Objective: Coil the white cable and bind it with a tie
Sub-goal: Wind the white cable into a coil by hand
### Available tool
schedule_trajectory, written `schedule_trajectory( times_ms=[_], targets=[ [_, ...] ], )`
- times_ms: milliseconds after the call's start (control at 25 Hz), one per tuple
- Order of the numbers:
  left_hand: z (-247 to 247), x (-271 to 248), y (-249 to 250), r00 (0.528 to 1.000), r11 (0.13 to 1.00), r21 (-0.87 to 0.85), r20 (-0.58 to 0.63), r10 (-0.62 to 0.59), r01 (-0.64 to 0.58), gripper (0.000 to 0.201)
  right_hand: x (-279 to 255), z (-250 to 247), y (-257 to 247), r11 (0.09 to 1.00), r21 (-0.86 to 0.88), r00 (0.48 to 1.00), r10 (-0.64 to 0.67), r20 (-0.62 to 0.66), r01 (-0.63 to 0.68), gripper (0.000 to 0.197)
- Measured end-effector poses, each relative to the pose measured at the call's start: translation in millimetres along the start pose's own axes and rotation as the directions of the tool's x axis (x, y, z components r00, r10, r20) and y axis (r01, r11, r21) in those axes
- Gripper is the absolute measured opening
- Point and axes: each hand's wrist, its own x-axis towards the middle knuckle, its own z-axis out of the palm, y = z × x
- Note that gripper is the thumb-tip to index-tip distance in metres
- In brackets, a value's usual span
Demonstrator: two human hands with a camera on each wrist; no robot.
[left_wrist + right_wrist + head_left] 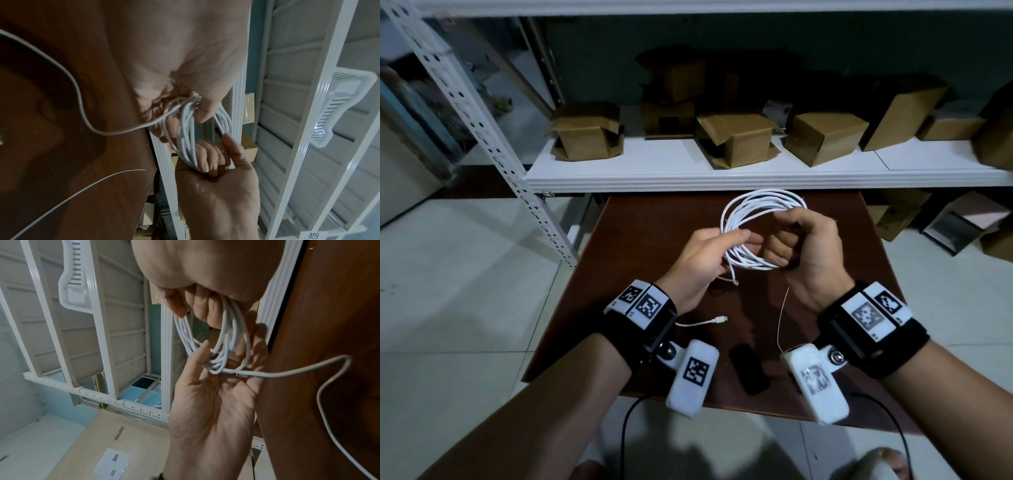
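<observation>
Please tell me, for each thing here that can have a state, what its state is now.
white cable: coiled in several loops, held above the table, one end with a plug hanging loose.
left hand: grips one side of the coil.
right hand: fingers curled round the other side.
tie: thin wire hanging below the right hand, not yet around the coil.
cardboard boxes: on the shelf, some with open flaps.

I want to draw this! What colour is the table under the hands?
Dark reddish-brown, like polished wood. The table shows best in the head view.

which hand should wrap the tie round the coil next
Probably the right hand: the thin tie hangs down beside it, while the left hand pinches the white cable loops together.
</observation>
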Motion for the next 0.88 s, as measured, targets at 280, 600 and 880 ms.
schedule_trajectory(
  times_ms=[280, 600, 880],
  targets=[
    [7, -4, 8, 0.981, 0.942, -0.315, 0.108, 0.159, -0.117, 0.02, 1, 1, -8, 0.983, 0.156, 0.995, 0.1, -0.014, -0.096, 0.045],
    [2, -2, 13, 0.997, 0.973, -0.217, 0.021, 0.08, -0.073, 0.036, -1, -1, -6, 0.941, -0.33, 0.996, 0.044, -0.08, -0.068, 0.02],
    [-1, -1, 11, 0.998, 0.974, -0.218, -0.005, 0.06, -0.06, 0.039, 17, -18, 2, 0.615, -0.789, 0.999, -0.042, -0.009, 0.019, 0.023]
  ],
)
